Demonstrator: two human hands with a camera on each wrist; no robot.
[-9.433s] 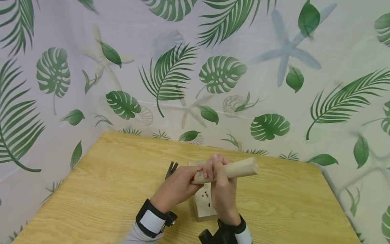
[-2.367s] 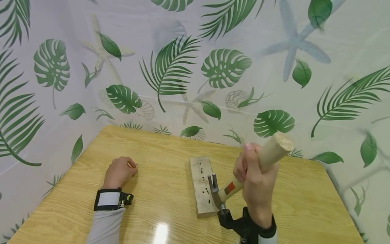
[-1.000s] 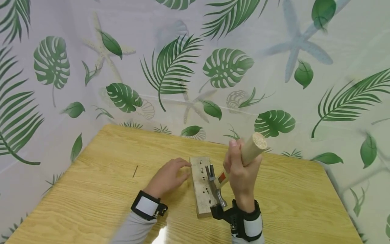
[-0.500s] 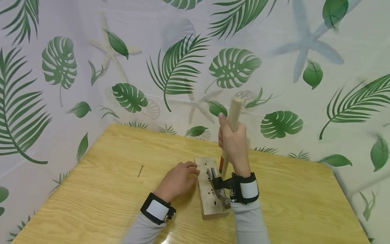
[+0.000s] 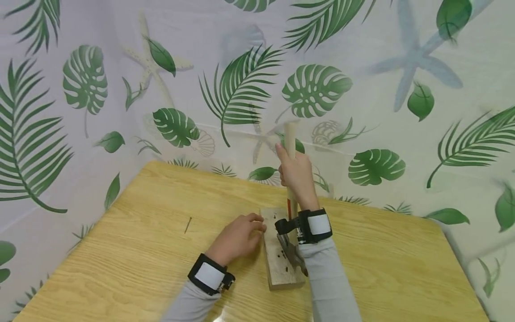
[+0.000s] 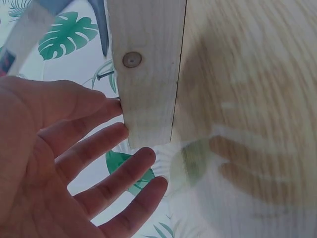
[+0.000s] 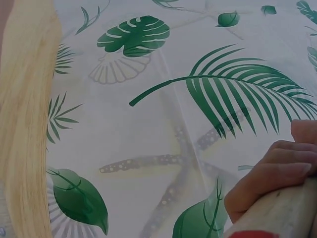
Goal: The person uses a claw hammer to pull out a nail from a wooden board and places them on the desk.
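My right hand [image 5: 297,176] grips the wooden handle of a claw hammer [image 5: 290,138], which stands nearly upright. The hammer's dark head lies over the right part of a wooden block [image 5: 276,275], partly hidden by the wrist camera. At the block's left edge, near its far end, my left hand [image 5: 235,239] touches the side with its fingertips. In the left wrist view its fingers are spread, the thumb and index meeting the block [image 6: 148,99]. A nail [image 6: 105,75] sticks out of the block's top, close to the hammer claw [image 6: 100,22].
A loose nail [image 5: 187,225] lies on the wood-grain table [image 5: 132,250] left of my left hand. Several dark holes mark the block's top. A leaf-print sheet [image 5: 241,89] hangs behind the table.
Earlier both hands were on the hammer. My left hand put a nail down at the left and moved to the block. My right hand brought the hammer onto the block and swung its handle upright.
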